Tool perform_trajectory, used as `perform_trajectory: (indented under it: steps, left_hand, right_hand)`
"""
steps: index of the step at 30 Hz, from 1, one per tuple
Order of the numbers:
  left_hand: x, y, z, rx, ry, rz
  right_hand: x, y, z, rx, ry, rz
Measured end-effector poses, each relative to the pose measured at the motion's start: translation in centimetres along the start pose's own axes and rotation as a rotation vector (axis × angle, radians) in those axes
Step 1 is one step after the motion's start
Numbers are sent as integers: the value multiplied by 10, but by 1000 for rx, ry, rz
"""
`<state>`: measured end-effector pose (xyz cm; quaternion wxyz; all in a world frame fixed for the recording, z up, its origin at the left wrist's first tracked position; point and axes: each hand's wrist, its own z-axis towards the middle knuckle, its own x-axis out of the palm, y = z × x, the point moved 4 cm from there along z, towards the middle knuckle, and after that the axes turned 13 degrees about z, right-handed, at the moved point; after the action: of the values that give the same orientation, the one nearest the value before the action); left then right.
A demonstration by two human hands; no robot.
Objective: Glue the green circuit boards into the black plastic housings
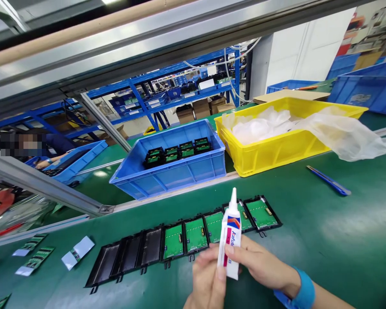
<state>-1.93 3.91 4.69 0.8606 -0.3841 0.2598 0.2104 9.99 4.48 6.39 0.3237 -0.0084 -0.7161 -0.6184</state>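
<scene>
Between both hands a white glue tube (230, 244) points nozzle-up above the green bench. My left hand (206, 274) grips its lower left side with thumb and fingers. From the right, my right hand (260, 259) pinches the tube, thumb across its printed front; a blue band circles that wrist. Behind the tube runs a row of black plastic frames. Those on the right hold green circuit boards (197, 234), partly hidden by the tube and hands. Farther left, the black frames (128, 254) have no board in them.
Loose boards with white pieces (78, 252) lie at left. A blue bin (180, 174) of framed boards and a yellow bin (276, 150) of plastic bags stand behind. A blue utility knife (330, 180) lies at right. Another person (56, 159) works at far left, beyond a metal post (58, 189).
</scene>
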Motion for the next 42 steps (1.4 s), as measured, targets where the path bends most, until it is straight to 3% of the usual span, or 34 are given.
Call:
perform_trajectory:
  steps: [4, 7, 9, 13, 17, 19, 27, 34, 38, 42]
  left_hand:
    - [9, 15, 6, -352, 186, -489]
    - [15, 17, -1, -587, 171, -608]
    - [18, 14, -6, -648, 139, -638]
    - [15, 7, -8, -525, 89, -469]
    - [7, -3, 0, -149, 117, -322]
    - [6, -5, 1, -31, 126, -303]
    - [9, -1, 1, 117, 122, -306]
    - [11, 4, 5, 113, 176, -332]
    - [15, 6, 10, -20, 291, -361]
    - [20, 14, 3, -167, 306, -381]
  right_hand:
    - [0, -3, 1, 61, 95, -89]
    - [3, -15, 4, 65, 114, -62]
    - [3, -24, 7, 57, 48, -4]
    - [0, -37, 9, 60, -76, 111]
    - [-1, -31, 7, 12, -88, 195]
    - [-2, -26, 5, -34, -71, 220]
    - [-3, -20, 5, -77, -78, 330]
    - [-15, -18, 10, -104, -129, 260]
    - [-20, -20, 16, -36, -97, 209]
    - [-17, -26, 20, 16, -89, 135]
